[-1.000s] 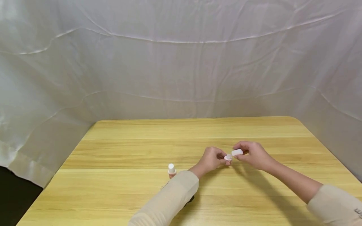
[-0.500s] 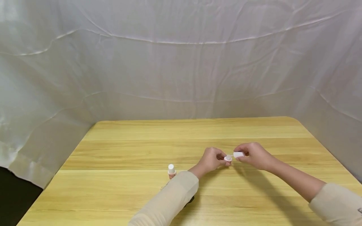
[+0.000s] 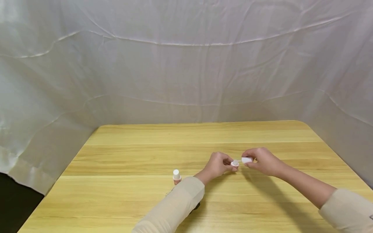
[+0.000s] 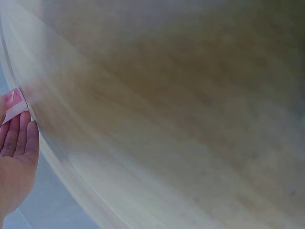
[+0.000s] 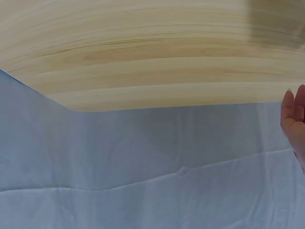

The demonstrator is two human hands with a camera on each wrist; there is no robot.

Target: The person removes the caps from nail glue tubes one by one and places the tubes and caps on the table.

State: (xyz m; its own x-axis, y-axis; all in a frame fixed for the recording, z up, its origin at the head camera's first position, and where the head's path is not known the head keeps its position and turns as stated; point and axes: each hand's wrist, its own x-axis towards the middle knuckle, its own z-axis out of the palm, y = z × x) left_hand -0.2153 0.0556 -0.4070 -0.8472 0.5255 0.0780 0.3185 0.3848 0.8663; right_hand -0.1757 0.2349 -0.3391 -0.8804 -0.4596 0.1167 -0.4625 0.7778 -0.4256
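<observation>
Wood counter (image 3: 175, 139): our left hand (image 3: 217, 164) grips 1 bottle (image 3: 234, 164), right hand (image 3: 263, 160) pinches a cap (image 3: 246, 160). Probably uncapping; next needs steadiness.

The left arm (image 3: 172, 207) slants forward to the right and the right arm (image 3: 306, 185) forward to the left. The left hand (image 3: 216, 164) and right hand (image 3: 264, 161) face each other, near but apart, each curled into a pinch.

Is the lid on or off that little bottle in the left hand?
Off. The left hand holds the little bottle, and the right hand pinches the white lid beside it, apart from its top.
</observation>
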